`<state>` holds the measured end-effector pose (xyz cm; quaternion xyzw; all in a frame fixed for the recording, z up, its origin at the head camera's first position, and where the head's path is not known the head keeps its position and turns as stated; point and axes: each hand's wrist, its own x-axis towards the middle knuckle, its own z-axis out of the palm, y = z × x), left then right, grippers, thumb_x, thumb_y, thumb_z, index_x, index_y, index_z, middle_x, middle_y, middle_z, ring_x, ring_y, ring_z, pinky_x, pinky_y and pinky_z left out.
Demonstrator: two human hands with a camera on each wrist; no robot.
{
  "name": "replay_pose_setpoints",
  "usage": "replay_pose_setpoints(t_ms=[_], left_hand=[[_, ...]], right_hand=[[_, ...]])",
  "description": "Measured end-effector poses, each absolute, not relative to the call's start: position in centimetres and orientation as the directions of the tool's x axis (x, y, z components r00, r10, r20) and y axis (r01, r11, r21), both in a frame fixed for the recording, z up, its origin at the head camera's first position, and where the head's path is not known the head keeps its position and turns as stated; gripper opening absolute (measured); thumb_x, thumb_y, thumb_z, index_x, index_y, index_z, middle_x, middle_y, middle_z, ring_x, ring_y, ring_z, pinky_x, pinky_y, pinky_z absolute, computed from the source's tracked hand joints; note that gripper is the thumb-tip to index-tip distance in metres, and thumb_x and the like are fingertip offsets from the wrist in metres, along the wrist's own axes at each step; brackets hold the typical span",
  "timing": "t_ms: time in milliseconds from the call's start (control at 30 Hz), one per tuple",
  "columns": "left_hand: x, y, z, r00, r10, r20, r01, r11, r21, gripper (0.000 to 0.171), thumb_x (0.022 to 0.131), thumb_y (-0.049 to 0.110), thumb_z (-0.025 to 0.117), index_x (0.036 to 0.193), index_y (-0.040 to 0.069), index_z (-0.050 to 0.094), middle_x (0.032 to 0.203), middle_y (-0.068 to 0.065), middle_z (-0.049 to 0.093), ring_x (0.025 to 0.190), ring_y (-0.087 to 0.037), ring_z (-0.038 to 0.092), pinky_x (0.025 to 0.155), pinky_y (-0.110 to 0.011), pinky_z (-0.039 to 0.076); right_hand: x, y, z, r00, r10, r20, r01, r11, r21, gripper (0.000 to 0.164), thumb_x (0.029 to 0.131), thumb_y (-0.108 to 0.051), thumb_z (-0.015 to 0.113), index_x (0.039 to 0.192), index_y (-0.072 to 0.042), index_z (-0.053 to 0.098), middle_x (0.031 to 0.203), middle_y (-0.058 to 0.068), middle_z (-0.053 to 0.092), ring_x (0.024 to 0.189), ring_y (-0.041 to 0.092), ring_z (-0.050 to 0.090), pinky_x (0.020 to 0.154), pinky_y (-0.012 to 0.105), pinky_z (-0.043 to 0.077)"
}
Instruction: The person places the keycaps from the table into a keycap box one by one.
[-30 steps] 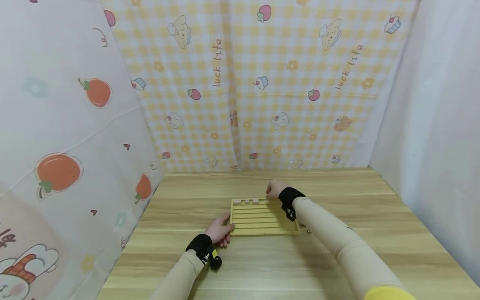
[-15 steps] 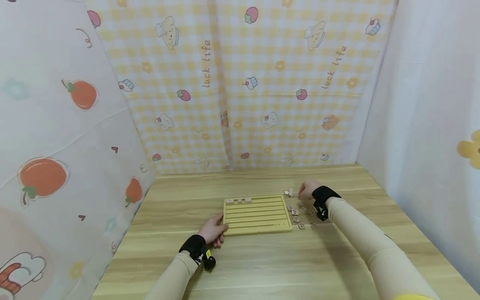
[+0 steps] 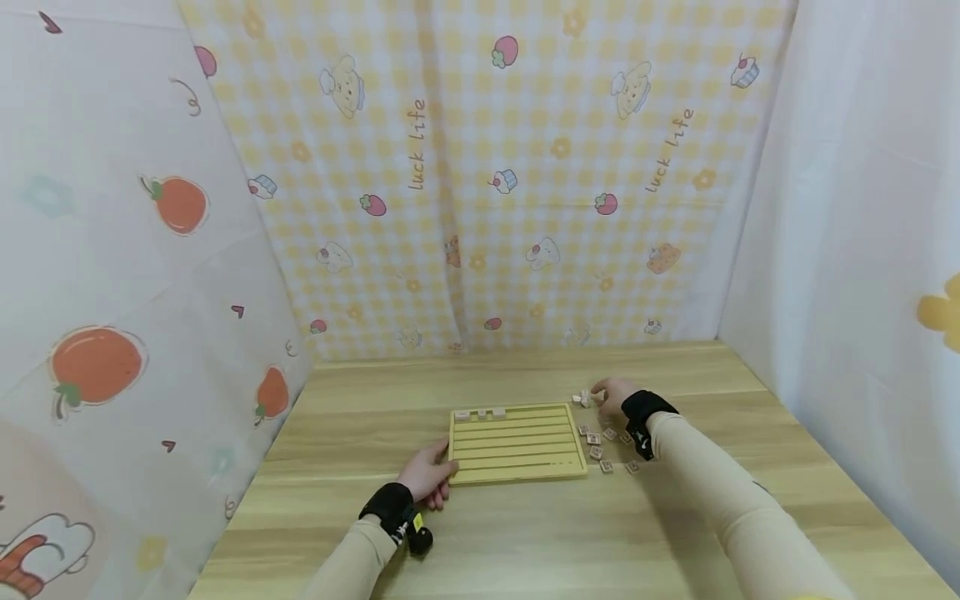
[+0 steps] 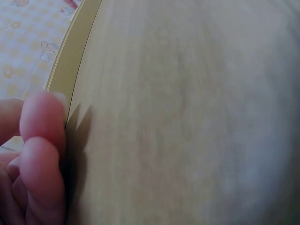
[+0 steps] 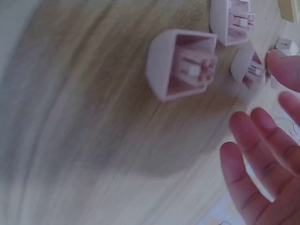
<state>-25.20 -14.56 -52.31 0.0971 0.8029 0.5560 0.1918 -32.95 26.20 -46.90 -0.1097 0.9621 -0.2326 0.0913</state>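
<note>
A yellow ridged tray (image 3: 517, 479) lies flat on the table, with three pale pink keycaps (image 3: 482, 414) in the left part of its farthest row. My left hand (image 3: 426, 477) grips the tray's near left side, thumb over the rim; its curled fingertips (image 4: 42, 122) show by the tray edge in the left wrist view. Beyond the tray's far right corner, my right hand (image 3: 617, 395) reaches low with fingers apart, beside a small group of loose keycaps (image 3: 584, 399). In the right wrist view, thumb and fingers spread near upturned keycaps (image 5: 161, 65) whose hollow undersides show.
Several more loose keycaps (image 3: 594, 439) lie scattered to the right of the tray, partly under the right wrist. A patterned cloth (image 3: 517, 250) hangs behind the table (image 3: 480, 542), and pale cloths (image 3: 847, 250) enclose both sides.
My right hand has moved from over the tray's far right corner to the keycaps on the right, and its fingers have spread. My left hand stays at the tray; the head view has shifted.
</note>
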Motion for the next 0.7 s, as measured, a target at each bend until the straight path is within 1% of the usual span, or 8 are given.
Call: replay_pose_setpoints(t_ms=[100, 233, 333, 367, 433, 567, 600, 700], left_hand=[[-25.2, -14.6, -52.5, -0.905, 0.37, -0.208, -0.066, 0.36, 0.931, 0.071, 0.099, 0.019, 0.056, 0.154, 0.0, 0.015, 0.051, -0.003, 0.055, 0.035, -0.011, 0.05, 0.033, -0.025, 0.043], [-25.4, -14.6, -52.5, -0.901, 0.372, -0.226, -0.083, 0.362, 0.928, 0.072, 0.099, 0.02, 0.056, 0.155, 0.002, 0.014, 0.052, -0.004, 0.055, 0.035, -0.011, 0.05, 0.033, -0.026, 0.044], [-25.4, -14.6, -52.6, -0.898, 0.376, -0.229, -0.087, 0.358, 0.93, 0.071, 0.1, 0.02, 0.055, 0.155, 0.002, 0.014, 0.052, -0.004, 0.055, 0.035, -0.01, 0.05, 0.033, -0.026, 0.044], [-25.5, -14.6, -52.6, -0.899, 0.376, -0.227, -0.085, 0.358, 0.93, 0.071, 0.1, 0.02, 0.055, 0.155, 0.002, 0.014, 0.052, -0.005, 0.055, 0.035, -0.01, 0.05, 0.033, -0.026, 0.044], [-25.6, -14.7, -52.5, -0.901, 0.374, -0.222, -0.08, 0.359, 0.93, 0.07, 0.1, 0.019, 0.055, 0.155, 0.002, 0.015, 0.053, -0.005, 0.055, 0.035, -0.011, 0.05, 0.033, -0.026, 0.044], [-25.9, -14.9, -52.3, -0.899, 0.374, -0.226, -0.08, 0.367, 0.927, 0.071, 0.1, 0.019, 0.055, 0.155, 0.002, 0.014, 0.053, -0.005, 0.056, 0.035, -0.011, 0.05, 0.034, -0.027, 0.044], [-25.9, -14.9, -52.3, -0.9, 0.374, -0.226, -0.081, 0.367, 0.927, 0.071, 0.1, 0.019, 0.055, 0.155, 0.003, 0.014, 0.053, -0.006, 0.056, 0.035, -0.011, 0.05, 0.034, -0.027, 0.045], [-26.0, -14.9, -52.5, -0.901, 0.37, -0.226, -0.08, 0.371, 0.925, 0.07, 0.099, 0.02, 0.055, 0.155, 0.004, 0.015, 0.053, -0.005, 0.056, 0.036, -0.011, 0.05, 0.034, -0.027, 0.045]], right_hand=[[-33.0, 25.4, -46.9, -0.952, -0.29, -0.095, -0.223, 0.873, -0.434, 0.045, 0.08, 0.007, 0.062, 0.125, 0.01, 0.057, 0.096, 0.022, 0.061, 0.076, 0.028, 0.055, 0.066, 0.035, 0.043], [-34.7, 25.0, -47.8, -0.943, -0.322, -0.084, -0.265, 0.88, -0.395, 0.041, 0.083, 0.005, 0.063, 0.124, 0.007, 0.059, 0.101, 0.024, 0.062, 0.085, 0.032, 0.058, 0.07, 0.039, 0.047], [-36.2, 25.3, -48.9, -0.934, -0.345, -0.096, -0.285, 0.878, -0.383, 0.038, 0.087, 0.0, 0.064, 0.124, 0.004, 0.06, 0.101, 0.02, 0.063, 0.088, 0.032, 0.059, 0.071, 0.04, 0.048], [-36.8, 25.6, -49.5, -0.925, -0.372, -0.07, -0.318, 0.865, -0.389, 0.036, 0.087, -0.002, 0.065, 0.122, 0.002, 0.062, 0.099, 0.018, 0.063, 0.086, 0.03, 0.059, 0.069, 0.038, 0.047], [-37.3, 25.6, -49.7, -0.919, -0.389, -0.066, -0.338, 0.861, -0.38, 0.034, 0.087, -0.002, 0.064, 0.121, 0.002, 0.063, 0.1, 0.018, 0.064, 0.089, 0.03, 0.06, 0.071, 0.038, 0.048], [-36.7, 24.9, -49.1, -0.916, -0.396, -0.065, -0.339, 0.851, -0.4, 0.028, 0.085, 0.003, 0.062, 0.112, 0.004, 0.067, 0.099, 0.019, 0.066, 0.089, 0.033, 0.061, 0.075, 0.041, 0.051], [-36.2, 24.4, -48.5, -0.924, -0.37, -0.094, -0.306, 0.865, -0.397, 0.027, 0.086, 0.004, 0.06, 0.112, 0.006, 0.067, 0.101, 0.02, 0.066, 0.091, 0.035, 0.062, 0.079, 0.046, 0.051], [-35.3, 23.7, -47.9, -0.926, -0.368, -0.081, -0.311, 0.869, -0.385, 0.023, 0.088, 0.005, 0.057, 0.108, 0.007, 0.068, 0.098, 0.02, 0.067, 0.088, 0.035, 0.061, 0.079, 0.046, 0.052]])
